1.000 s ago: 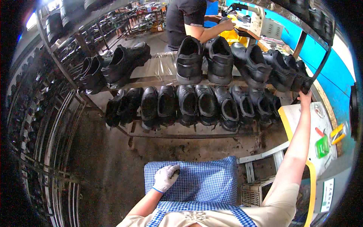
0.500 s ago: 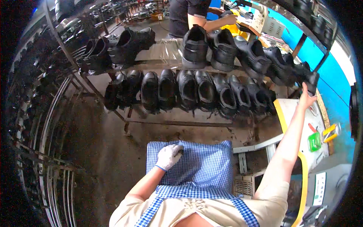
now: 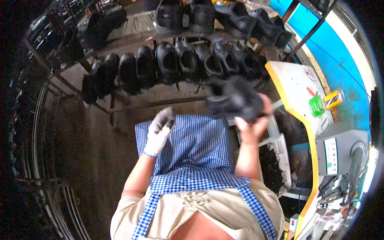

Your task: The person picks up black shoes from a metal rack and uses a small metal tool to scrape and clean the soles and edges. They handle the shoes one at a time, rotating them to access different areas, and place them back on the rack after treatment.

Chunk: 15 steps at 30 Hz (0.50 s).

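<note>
My right hand (image 3: 256, 120) is closed on a black shoe (image 3: 238, 98), held in the air right of my lap. Motion blurs the dark shape, and I cannot tell whether a second shoe is held with it. The thumb shows on the near side and the fingers wrap the right end. My left hand (image 3: 160, 130), in a white glove with grey fingers, hovers over the left side of the blue checked apron (image 3: 196, 140). Its fingers are curled and nothing shows in them.
Ahead, a metal rack carries a lower row of black shoes (image 3: 167, 62) and more on its upper shelf. At the right, a white worktop (image 3: 292, 80) with a yellow edge holds a green container (image 3: 317, 106) and a yellow item (image 3: 334, 99). A grey machine (image 3: 340, 152) stands nearer.
My right hand has come back from the rack's right end toward my lap, bringing the black shoe. My left hand has lifted slightly off the apron. The view has tilted down and turned right.
</note>
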Available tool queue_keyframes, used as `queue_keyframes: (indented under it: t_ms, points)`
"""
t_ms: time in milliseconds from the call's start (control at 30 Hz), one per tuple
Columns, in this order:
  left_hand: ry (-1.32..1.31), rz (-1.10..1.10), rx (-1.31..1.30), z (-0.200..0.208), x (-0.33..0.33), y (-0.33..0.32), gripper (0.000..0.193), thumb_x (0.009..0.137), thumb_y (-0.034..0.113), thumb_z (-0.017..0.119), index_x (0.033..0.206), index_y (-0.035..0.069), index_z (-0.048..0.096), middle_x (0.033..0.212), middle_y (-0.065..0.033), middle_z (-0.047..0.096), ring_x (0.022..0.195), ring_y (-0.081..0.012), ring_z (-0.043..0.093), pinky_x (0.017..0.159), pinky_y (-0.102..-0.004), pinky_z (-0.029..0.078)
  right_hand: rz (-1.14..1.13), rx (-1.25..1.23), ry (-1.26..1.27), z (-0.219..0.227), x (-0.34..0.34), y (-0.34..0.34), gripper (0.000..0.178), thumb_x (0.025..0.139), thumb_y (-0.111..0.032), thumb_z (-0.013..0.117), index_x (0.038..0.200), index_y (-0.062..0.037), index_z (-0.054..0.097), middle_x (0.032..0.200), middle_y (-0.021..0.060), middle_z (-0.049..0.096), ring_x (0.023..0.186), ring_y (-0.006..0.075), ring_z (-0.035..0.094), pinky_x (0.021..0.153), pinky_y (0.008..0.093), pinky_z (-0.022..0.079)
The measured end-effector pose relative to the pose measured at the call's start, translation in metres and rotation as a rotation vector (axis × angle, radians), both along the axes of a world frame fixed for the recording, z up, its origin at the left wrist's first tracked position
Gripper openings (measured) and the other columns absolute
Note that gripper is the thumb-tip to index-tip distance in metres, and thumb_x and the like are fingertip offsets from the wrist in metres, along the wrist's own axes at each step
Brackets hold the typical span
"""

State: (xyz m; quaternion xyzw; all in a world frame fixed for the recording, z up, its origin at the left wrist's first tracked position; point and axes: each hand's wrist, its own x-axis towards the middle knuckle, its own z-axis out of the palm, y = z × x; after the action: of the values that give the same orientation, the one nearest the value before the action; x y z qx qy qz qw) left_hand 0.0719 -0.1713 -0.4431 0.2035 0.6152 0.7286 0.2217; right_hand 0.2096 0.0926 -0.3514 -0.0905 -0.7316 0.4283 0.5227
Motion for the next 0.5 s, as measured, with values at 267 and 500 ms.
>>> queue_keyframes:
  t_ms: [267,500]
  points:
    - [-0.111,0.027,-0.151,0.056,0.038,-0.024,0.028,0.095,0.017,0.058,0.116,0.000,0.061,0.108,-0.0062,0.066,0.102,-0.0160,0.060,0.091,-0.0310,0.046,0.674,-0.239,-0.438,-0.082,-0.025,-0.094,0.088,0.060,-0.028,0.085,0.135,-0.0028,0.046,0.122,0.0145,0.052,0.118,0.0283,0.051,0.103,0.0375,0.039]
    - [-0.351,-0.069,0.144,0.041,0.053,-0.036,0.030,0.095,0.014,0.059,0.120,-0.001,0.061,0.114,-0.0065,0.066,0.101,-0.0125,0.061,0.091,-0.0281,0.047,0.674,-0.058,-0.549,-0.051,-0.014,-0.092,0.071,0.072,-0.026,0.084,0.133,-0.0064,0.054,0.128,0.0124,0.056,0.084,0.0172,0.061,0.067,0.0270,0.051]
